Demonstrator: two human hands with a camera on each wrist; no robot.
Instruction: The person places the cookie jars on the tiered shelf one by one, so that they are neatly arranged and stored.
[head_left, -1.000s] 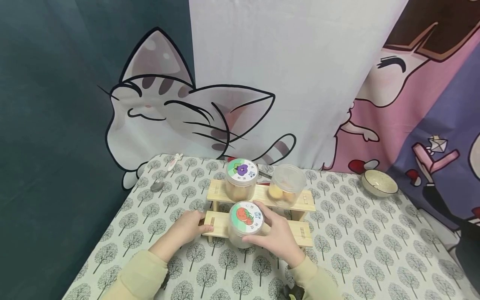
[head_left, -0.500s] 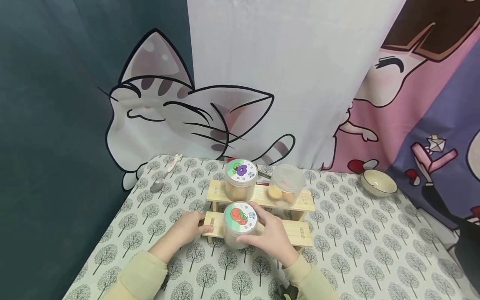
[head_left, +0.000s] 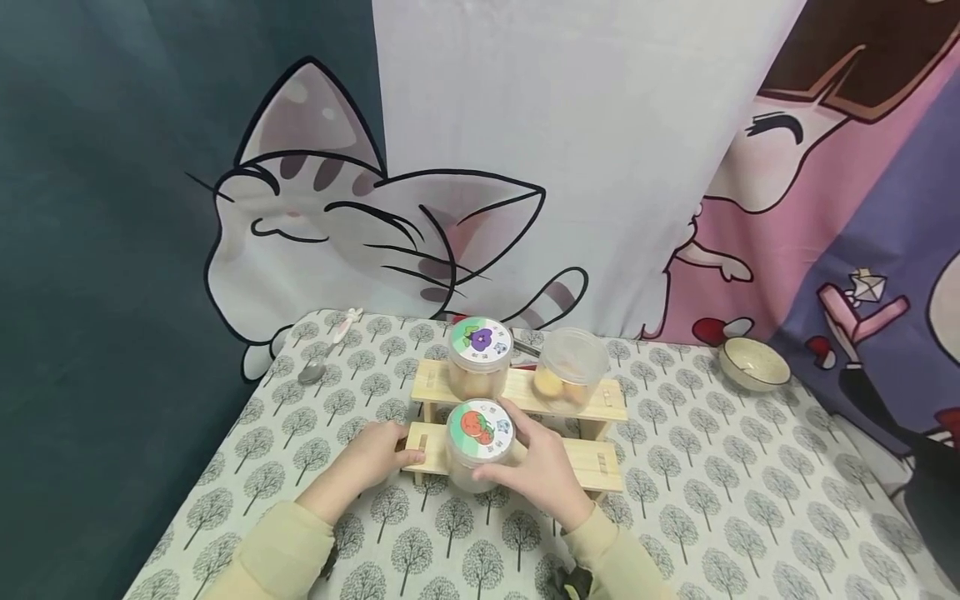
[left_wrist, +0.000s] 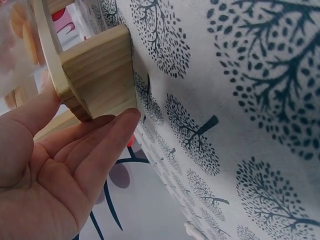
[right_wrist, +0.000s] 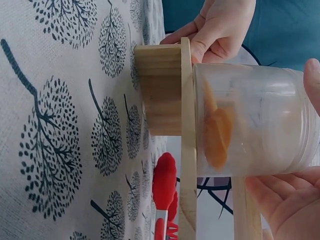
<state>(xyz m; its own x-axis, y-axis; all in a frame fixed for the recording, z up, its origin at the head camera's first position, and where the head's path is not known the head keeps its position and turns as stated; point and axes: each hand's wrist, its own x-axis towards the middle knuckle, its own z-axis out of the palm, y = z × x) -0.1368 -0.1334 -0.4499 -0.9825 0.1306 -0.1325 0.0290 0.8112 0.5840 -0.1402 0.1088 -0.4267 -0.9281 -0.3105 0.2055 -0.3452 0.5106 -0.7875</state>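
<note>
In the head view, my right hand [head_left: 543, 473] holds a clear plastic jar [head_left: 463, 477] with a tomato picture on its lid. Thumb and fingers lie on opposite sides near the top. The jar stands upright on the lower step of a small two-step wooden rack [head_left: 592, 467]; orange pieces [right_wrist: 218, 137] show inside it in the right wrist view. My left hand [head_left: 381, 454] grips the rack's left end, thumb on top and fingers below the board [left_wrist: 100, 65]. Behind, on the upper step, stand a jar with a purple-flower lid [head_left: 480, 350] and a clear jar [head_left: 573, 354] with yellow-orange pieces.
At the table's back left lies a spoon [head_left: 315, 369] with a white-pink handle. A pale bowl [head_left: 753, 364] sits at the back right. Red-tipped tongs [right_wrist: 165, 182] lie behind the rack. A printed curtain [head_left: 465, 250] hangs past the table's back edge.
My right hand has moved the tomato-lid jar a little to the left along the lower step, mostly in the first half second. The left hand has stayed on the rack's end.
</note>
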